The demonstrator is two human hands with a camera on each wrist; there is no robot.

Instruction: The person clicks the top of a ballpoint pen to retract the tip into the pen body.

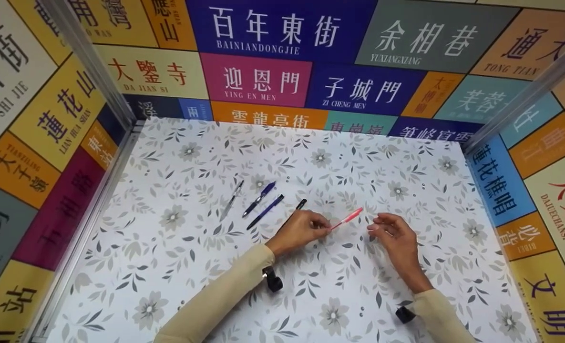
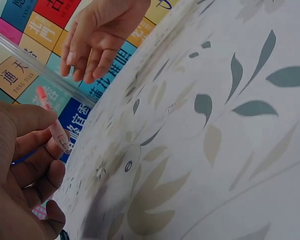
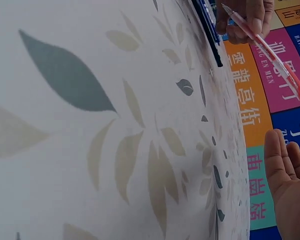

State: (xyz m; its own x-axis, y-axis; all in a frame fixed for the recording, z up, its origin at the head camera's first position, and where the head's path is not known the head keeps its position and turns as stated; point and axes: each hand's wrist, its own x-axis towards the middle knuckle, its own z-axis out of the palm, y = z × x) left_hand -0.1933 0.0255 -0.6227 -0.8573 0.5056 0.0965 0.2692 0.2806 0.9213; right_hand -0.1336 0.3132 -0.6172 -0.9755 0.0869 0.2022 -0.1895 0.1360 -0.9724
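My left hand (image 1: pixel 301 232) pinches a red ballpoint pen (image 1: pixel 351 216) near its tip end, holding it above the table with the red end slanting up to the right. In the right wrist view the whole pen (image 3: pixel 277 60) shows, with a clear lower barrel and a pointed tip. To its right, my right hand (image 1: pixel 399 238) hovers with loosely bent fingers, apart from the pen and holding nothing. A black pen (image 1: pixel 301 204) lies just behind my left hand, which partly hides it.
Left of my left hand lie a blue pen (image 1: pixel 266 212), a dark-blue pen with a grip (image 1: pixel 259 199) and a clear grey pen (image 1: pixel 232 200), roughly parallel. The flower-patterned table (image 1: pixel 206 295) is bounded by sign-covered panels (image 1: pixel 258 78) at the back and sides.
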